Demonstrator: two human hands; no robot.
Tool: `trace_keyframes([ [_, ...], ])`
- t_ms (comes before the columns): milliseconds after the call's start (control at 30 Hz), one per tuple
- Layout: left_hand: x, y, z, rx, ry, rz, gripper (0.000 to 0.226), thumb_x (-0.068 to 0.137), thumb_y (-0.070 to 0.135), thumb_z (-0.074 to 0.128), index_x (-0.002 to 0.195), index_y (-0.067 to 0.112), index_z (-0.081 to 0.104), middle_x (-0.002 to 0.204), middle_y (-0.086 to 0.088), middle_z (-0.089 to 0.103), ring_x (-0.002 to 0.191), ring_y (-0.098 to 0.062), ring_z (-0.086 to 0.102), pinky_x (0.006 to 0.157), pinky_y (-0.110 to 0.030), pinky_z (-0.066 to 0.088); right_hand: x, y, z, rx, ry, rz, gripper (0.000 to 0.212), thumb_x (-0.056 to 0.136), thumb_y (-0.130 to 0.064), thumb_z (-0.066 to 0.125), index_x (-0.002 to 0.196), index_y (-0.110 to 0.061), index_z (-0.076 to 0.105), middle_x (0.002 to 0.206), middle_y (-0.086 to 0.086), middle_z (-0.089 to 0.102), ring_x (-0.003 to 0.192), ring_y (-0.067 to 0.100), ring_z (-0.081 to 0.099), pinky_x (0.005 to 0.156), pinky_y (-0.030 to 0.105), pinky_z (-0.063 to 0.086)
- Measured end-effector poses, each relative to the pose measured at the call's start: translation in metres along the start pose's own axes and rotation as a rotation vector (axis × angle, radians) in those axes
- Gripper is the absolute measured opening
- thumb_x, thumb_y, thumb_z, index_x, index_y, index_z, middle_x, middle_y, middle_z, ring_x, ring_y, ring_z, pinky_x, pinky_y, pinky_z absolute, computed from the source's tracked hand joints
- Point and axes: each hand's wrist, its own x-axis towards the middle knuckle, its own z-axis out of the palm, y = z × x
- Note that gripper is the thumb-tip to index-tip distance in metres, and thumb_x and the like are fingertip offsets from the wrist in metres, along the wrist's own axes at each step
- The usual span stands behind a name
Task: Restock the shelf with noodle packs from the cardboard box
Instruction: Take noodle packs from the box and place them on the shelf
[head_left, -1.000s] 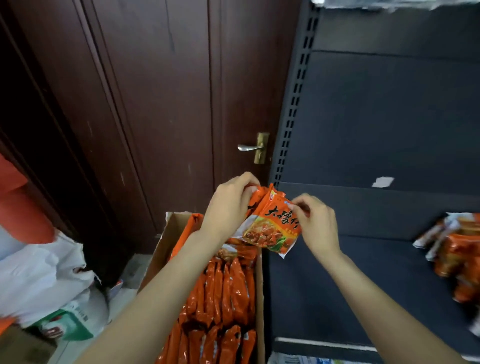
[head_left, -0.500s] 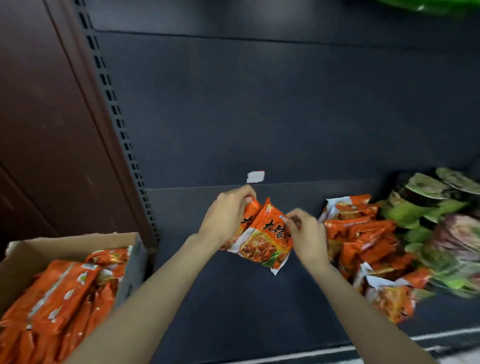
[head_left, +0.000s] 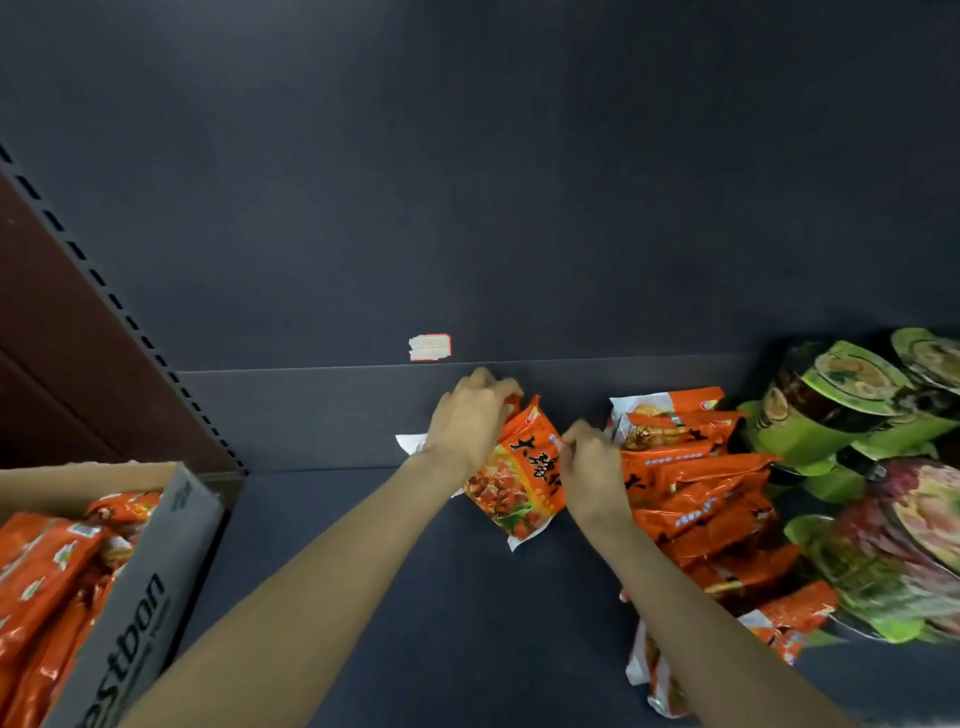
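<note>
An orange noodle pack (head_left: 522, 475) is held over the dark shelf (head_left: 415, 597), near the back wall, tilted with its printed face up. The left hand (head_left: 467, 423) grips its upper left edge with curled fingers; the right hand (head_left: 589, 467) pinches its right edge. Whether the pack touches the shelf cannot be told. Just right of it lies a row of orange packs (head_left: 696, 499) on the shelf, and beyond those, green cup noodles (head_left: 841, 405). At lower left stands the cardboard box (head_left: 140, 587), holding more orange packs. A torn label (head_left: 430, 347) sticks to the back wall
</note>
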Motion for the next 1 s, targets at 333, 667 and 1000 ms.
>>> trace_keyframes([
  [333, -0.041, -0.029, 0.02, 0.096, 0.212, -0.168, 0.058, 0.089, 0.05, 0.054, 0.138, 0.025, 0.036, 0.137, 0.001, 0.037, 0.13, -0.018, 0.032, 0.108, -0.038, 0.026, 0.014, -0.003, -0.003, -0.087, -0.047, 0.013, 0.018, 0.092, 0.002, 0.048, 0.109, -0.003, 0.051, 0.107, 0.015, 0.059, 0.095, 0.026, 0.062, 0.076, 0.028, 0.05],
  [667, -0.044, -0.037, 0.021, -0.653, 0.013, -0.46, 0.079, 0.08, 0.043, 0.069, 0.138, 0.026, 0.019, 0.117, -0.003, 0.056, 0.101, -0.015, 0.058, 0.07, -0.02, 0.044, 0.009, -0.014, 0.002, -0.061, -0.044, 0.056, 0.029, 0.093, 0.001, 0.044, 0.122, -0.001, 0.042, 0.117, 0.015, 0.054, 0.104, 0.026, 0.056, 0.085, 0.027, 0.042],
  [1000, -0.024, -0.012, 0.038, -0.529, 0.016, -0.334, 0.061, 0.086, 0.001, 0.06, 0.135, 0.019, 0.028, 0.108, -0.008, 0.056, 0.091, -0.014, 0.054, 0.064, -0.016, 0.043, 0.017, -0.008, -0.011, -0.132, -0.025, -0.11, 0.067, 0.087, 0.002, 0.058, 0.142, -0.02, 0.026, 0.135, 0.012, 0.027, 0.128, 0.027, 0.036, 0.101, 0.035, 0.041],
])
